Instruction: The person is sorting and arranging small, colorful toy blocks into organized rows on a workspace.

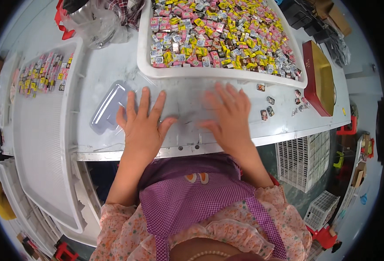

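On a pale surface (pixel 103 61), a white bin (pixel 222 75) at twelve o'clock is heaped with small boxes (pixel 227 39); a tray (pixel 44 143) at nine carries packs (pixel 44 76) at its far end. A crate (pixel 294 163) stands near four. The clear case (pixel 108 106), toward ten, lies seven-to-one lengthwise, beside the spread, empty left hand (pixel 143 124). The right hand (pixel 233 124) blurs, fingers apart.

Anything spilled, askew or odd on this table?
Mildly: several small dark pieces lie scattered on the table right of the right hand, outside the white tray filled with small boxes. Whether they spilled isn't clear.
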Available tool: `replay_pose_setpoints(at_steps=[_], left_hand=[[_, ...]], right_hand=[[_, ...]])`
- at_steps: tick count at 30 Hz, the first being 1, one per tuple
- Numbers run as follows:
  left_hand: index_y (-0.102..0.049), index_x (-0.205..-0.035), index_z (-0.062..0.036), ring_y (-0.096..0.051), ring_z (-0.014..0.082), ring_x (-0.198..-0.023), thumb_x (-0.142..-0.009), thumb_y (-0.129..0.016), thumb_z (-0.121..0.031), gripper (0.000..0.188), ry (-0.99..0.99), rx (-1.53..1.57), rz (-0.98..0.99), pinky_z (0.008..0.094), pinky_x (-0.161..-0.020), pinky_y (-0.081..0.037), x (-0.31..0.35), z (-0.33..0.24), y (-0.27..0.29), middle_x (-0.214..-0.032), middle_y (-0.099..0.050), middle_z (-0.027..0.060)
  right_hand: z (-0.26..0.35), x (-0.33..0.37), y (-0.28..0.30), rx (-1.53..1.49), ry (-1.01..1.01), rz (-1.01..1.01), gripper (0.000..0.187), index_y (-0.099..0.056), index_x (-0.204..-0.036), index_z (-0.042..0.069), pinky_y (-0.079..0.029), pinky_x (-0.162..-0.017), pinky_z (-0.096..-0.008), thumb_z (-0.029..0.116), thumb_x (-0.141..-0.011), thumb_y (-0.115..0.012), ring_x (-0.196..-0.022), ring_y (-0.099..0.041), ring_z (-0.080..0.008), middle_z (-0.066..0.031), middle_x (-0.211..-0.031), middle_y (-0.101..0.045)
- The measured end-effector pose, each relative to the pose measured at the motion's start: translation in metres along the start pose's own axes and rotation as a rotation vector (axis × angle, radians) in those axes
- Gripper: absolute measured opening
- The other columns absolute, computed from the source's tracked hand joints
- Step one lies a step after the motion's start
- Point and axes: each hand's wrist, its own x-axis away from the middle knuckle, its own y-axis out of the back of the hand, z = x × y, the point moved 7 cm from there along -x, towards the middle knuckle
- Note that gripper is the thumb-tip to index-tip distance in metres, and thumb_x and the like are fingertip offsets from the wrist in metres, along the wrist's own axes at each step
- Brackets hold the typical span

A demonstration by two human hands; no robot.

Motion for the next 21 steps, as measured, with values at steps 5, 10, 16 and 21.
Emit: replay_pose_setpoints(at_steps=[5, 10, 16, 21], left_hand=[[-0.052, -0.132, -0.0133, -0.035, 0.0365, -0.129, -0.084, -0.064, -0.038, 0.055, -0.075, 0.117, -0.125, 0.0552, -0.101, -0.024, 0.001, 0.005, 0.042, -0.136, -0.047, 0.0148], [-0.056, -0.127, -0.0112, -0.042, 0.0327, -0.122, -0.084, -0.065, -0.029, 0.047, -0.331, 0.360, -0.221, 0.0465, -0.098, -0.031, -0.061, -0.027, 0.078, -0.127, -0.054, 0.0131], [-0.059, -0.123, -0.0204, -0.046, 0.0316, -0.115, -0.081, -0.068, -0.036, 0.045, -0.368, 0.195, -0.160, 0.0419, -0.096, -0.033, -0.158, -0.051, 0.025, -0.127, -0.053, 0.0064], [-0.064, -0.110, -0.0182, -0.049, 0.0290, -0.109, -0.075, -0.073, -0.042, 0.043, -0.331, 0.209, 0.075, 0.0392, -0.092, -0.040, -0.175, -0.049, 0.002, -0.115, -0.057, 0.0054]], right_hand=[[-0.058, -0.036, 0.068, -0.058, -0.099, -0.338, 0.051, -0.053, -0.125, 0.004, -0.036, -0.099, -0.0420, 0.023, -0.081, -0.070, -0.114, -0.052, -0.0317, -0.0118, -0.123, -0.058], [-0.110, -0.105, 0.052, 0.148, -0.046, -0.175, 0.045, -0.056, -0.122, 0.011, -0.038, -0.095, -0.0430, 0.030, -0.083, -0.067, -0.111, -0.052, -0.0321, -0.0099, -0.119, -0.058], [-0.103, -0.126, 0.018, 0.303, 0.055, -0.019, 0.033, -0.061, -0.112, 0.019, -0.039, -0.090, -0.0504, 0.039, -0.085, -0.063, -0.106, -0.053, -0.0337, -0.0062, -0.108, -0.059], [-0.117, -0.127, 0.020, 0.284, 0.058, -0.044, 0.029, -0.060, -0.105, 0.014, -0.043, -0.085, -0.0457, 0.035, -0.085, -0.063, -0.096, -0.053, -0.0347, -0.0090, -0.101, -0.059]])
